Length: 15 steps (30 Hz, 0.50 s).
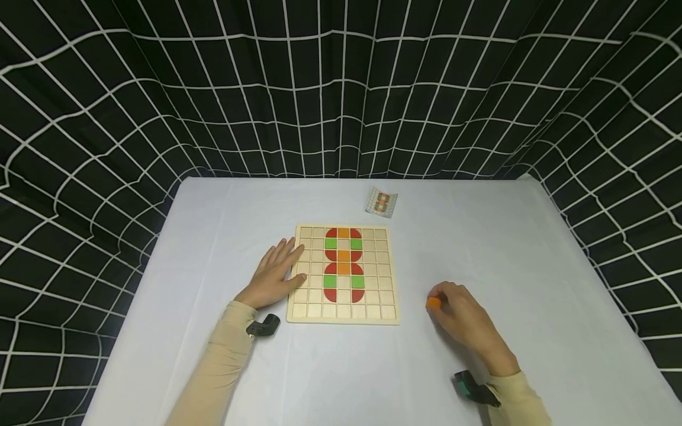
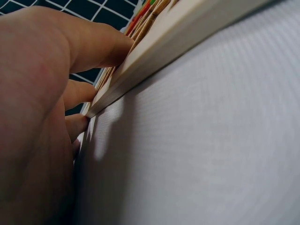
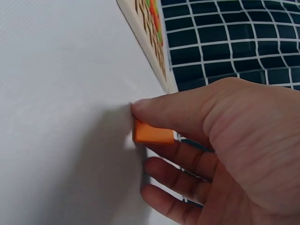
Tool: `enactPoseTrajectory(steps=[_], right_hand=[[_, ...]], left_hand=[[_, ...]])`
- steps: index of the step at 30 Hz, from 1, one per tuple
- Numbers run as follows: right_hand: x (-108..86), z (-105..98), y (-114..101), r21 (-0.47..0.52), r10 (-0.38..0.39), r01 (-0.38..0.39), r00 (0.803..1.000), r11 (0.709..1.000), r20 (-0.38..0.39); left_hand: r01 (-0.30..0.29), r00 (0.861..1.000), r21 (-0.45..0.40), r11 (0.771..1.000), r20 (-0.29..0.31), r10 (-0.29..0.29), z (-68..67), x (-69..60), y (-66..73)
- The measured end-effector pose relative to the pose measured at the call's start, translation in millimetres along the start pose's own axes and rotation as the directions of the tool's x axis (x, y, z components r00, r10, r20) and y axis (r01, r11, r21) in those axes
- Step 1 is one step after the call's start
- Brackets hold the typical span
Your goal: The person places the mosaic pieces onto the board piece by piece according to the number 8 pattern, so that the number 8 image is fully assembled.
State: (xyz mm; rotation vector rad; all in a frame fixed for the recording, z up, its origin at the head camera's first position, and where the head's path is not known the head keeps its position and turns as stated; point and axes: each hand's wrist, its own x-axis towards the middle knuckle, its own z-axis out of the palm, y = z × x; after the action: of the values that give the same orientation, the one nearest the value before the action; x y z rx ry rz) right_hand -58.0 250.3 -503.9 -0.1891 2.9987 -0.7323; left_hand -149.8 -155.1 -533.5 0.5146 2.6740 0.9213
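Note:
A wooden grid board point(image 1: 311, 309) lies on the table with red quarter-round, green square and orange square tiles set in its middle columns. My left hand point(image 1: 273, 277) rests at the board's left edge, fingers fairly straight, thumb and fingertips touching the rim; the left wrist view shows the fingers point(image 2: 101, 44) on the board's side. To the right of the board, my right hand point(image 1: 462, 313) pinches an orange block point(image 3: 152, 133) between thumb and forefinger, just above or on the white cloth. The other fingers curl loosely beneath.
A small pattern card point(image 1: 381, 202) with a similar coloured figure lies beyond the board. White cloth covers the table point(image 1: 479, 231). Black curtains point(image 1: 341, 89) with a white grid stand behind and at both sides.

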Motion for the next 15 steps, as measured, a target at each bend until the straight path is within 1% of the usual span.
enactPoseTrajectory(steps=[4, 6, 8, 10, 12, 15], right_hand=[[5.9, -7.8, 0.2, 0.036, -0.036, 0.036, 0.999, 0.999, -0.016], [9.8, -13.7, -0.5, 0.047, -0.05, 0.053, 0.998, 0.997, -0.045], [15.0, -19.5, -1.7, 0.055, -0.074, 0.079, 0.993, 0.995, -0.094], [20.9, -24.9, -4.3, 0.061, -0.106, 0.117, 0.981, 0.991, -0.162], [27.3, -29.7, -8.5, 0.061, -0.141, 0.159, 0.963, 0.985, -0.229], [37.8, -36.6, -18.1, 0.068, -0.189, 0.218, 0.936, 0.974, -0.296]], left_hand=[[-0.002, 1.0, 0.01, 1.0, -0.001, 0.002, -0.4, -0.7, 0.6], [-0.003, 1.0, 0.009, 1.0, -0.002, 0.003, -0.5, -0.9, 0.8], [-0.003, 1.0, 0.011, 1.0, -0.005, 0.003, -0.9, -0.9, 0.5], [-0.004, 1.0, 0.005, 1.0, -0.007, 0.004, -0.9, -0.8, 0.2], [-0.004, 1.0, 0.007, 1.0, -0.006, 0.004, -0.9, -0.9, 0.0], [-0.005, 1.0, 0.009, 1.0, -0.006, 0.005, -0.3, -0.6, -0.3]])
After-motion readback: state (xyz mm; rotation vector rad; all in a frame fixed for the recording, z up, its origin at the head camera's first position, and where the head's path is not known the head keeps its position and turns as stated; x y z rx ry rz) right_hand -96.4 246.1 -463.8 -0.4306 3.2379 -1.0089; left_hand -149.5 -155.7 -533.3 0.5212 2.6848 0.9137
